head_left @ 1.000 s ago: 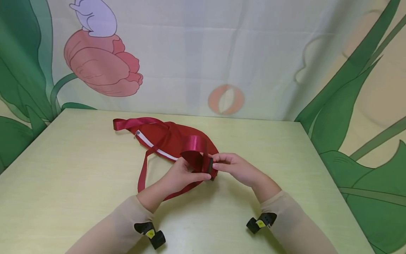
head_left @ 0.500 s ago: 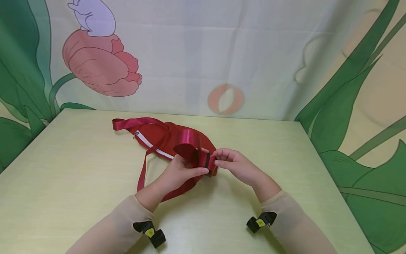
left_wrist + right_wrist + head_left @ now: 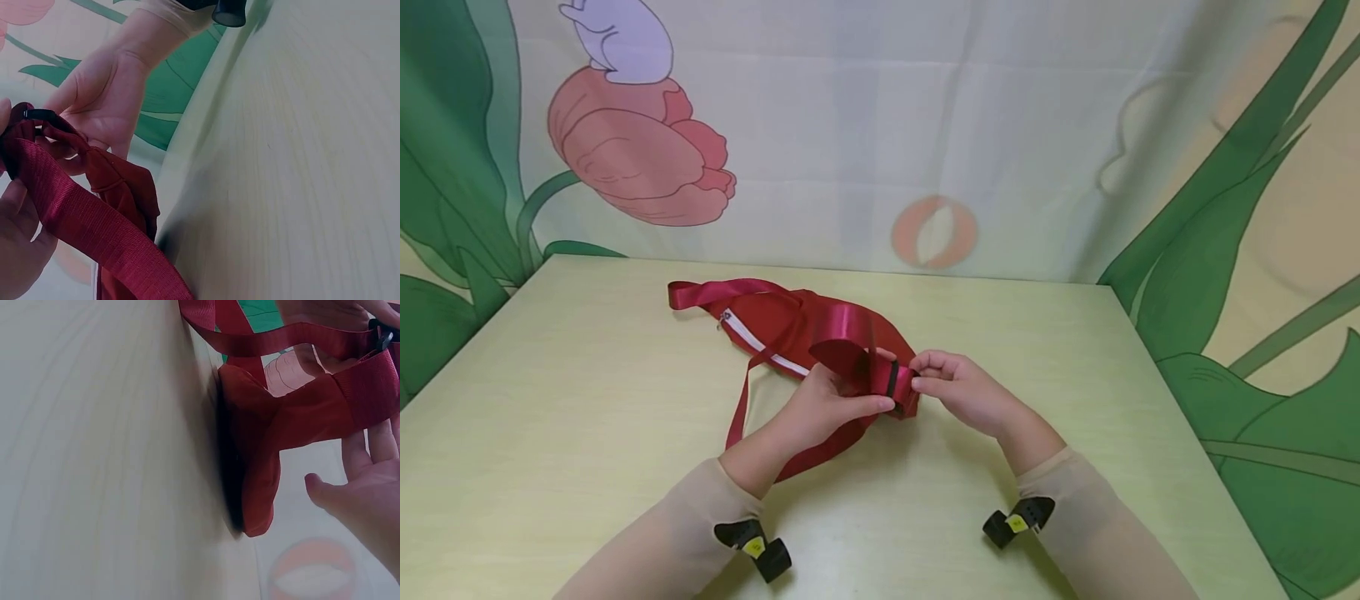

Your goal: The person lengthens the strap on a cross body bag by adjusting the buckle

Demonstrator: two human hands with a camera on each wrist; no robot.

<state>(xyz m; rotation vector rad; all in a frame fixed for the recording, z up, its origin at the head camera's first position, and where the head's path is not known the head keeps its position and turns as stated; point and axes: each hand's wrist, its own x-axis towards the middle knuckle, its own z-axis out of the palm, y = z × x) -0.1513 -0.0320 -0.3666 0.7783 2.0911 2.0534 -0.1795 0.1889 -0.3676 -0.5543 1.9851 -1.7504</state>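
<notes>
A red waist bag with a white zipper lies on the table, its right end lifted toward the hands. My left hand pinches the dark red strap at a black strap slider, thumb in front. From the slider, a strap loop arches up over the bag. My right hand pinches the short strap fold right of the slider between thumb and fingers. In the left wrist view the webbing hangs down from the slider. The right wrist view shows the slider partly cut off by the frame.
The pale wooden table extends around the bag. Behind it hangs a printed cloth with plants and a flower. Another strap end trails toward the back left. Each sleeve carries a black wrist camera.
The slider has turned to show more of its face, with more of the strap fold visible to its right. The upright loop shifted slightly left, then held; my right hand moved slightly right.
</notes>
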